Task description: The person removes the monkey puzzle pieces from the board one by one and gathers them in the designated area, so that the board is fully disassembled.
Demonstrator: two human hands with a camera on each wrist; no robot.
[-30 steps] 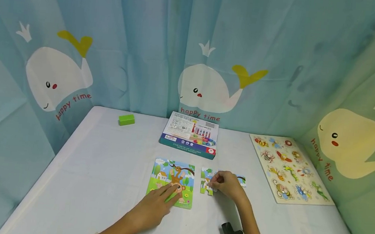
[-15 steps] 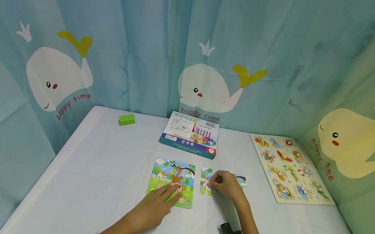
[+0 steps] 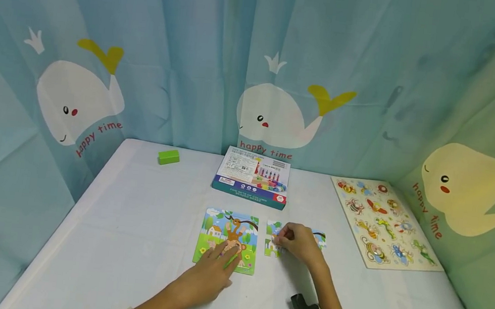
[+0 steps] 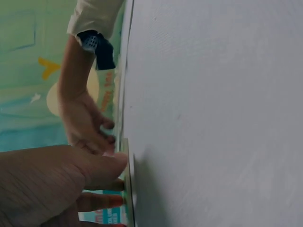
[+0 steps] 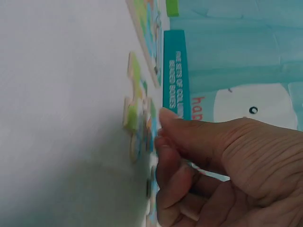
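Observation:
A jigsaw puzzle [image 3: 215, 232] showing a monkey hanging from a branch lies in the middle of the table. My left hand [image 3: 205, 279] rests on its lower part with spread fingers, covering some of the picture; the left wrist view has the thumb [image 4: 111, 168] at the board's edge. Just right of the board, loose puzzle pieces [image 3: 273, 226] lie joined or close together. Over them my right hand [image 3: 302, 245] pinches a small puzzle piece [image 5: 152, 127] between thumb and curled forefinger. That hand hides part of the pieces beneath it in the head view.
Behind the puzzle lies a flat boxed bead set [image 3: 251, 177]. A green block [image 3: 168, 157] sits at the back left. On the right is a wooden insect peg board [image 3: 387, 225]. Blue whale-print curtains [image 3: 193, 69] enclose the table [image 3: 132, 233].
The left hand has shifted slightly on the puzzle, its thumb now showing more. The right hand stays over the loose pieces with only small finger movement.

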